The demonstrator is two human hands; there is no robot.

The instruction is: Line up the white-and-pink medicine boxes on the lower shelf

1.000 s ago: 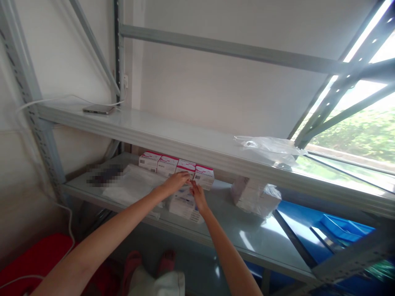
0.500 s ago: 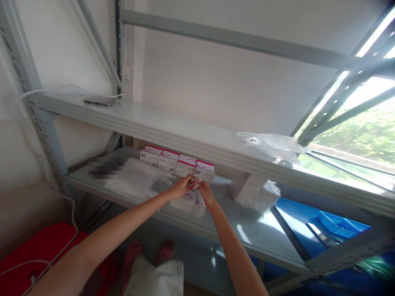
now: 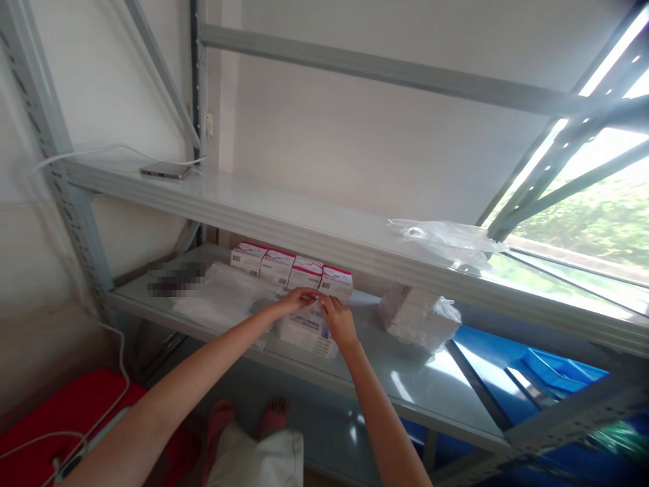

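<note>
Both hands meet at a white pack [image 3: 307, 330] lying on the lower shelf [image 3: 420, 385], just in front of a row of four pink-topped boxes [image 3: 291, 269] that stand side by side at the back. Left hand [image 3: 294, 301] rests on the pack's top edge, fingers curled down onto it; right hand [image 3: 339, 322] sits at its right end, fingertips pinched at the top (whether either hand truly grips the wrapping or just touches it, can't tell, too small and blurred). Left of the pack lie flat clear bags [image 3: 223, 301]. To the right, well apart, sits a wrapped bundle [image 3: 418, 318]. On the upper shelf [image 3: 284, 213]: a phone [image 3: 165, 170] w/ a white cable at far left, a crumpled plastic bag [image 3: 446, 238] at right. Blue bins [image 3: 558, 375] show below right.
</note>
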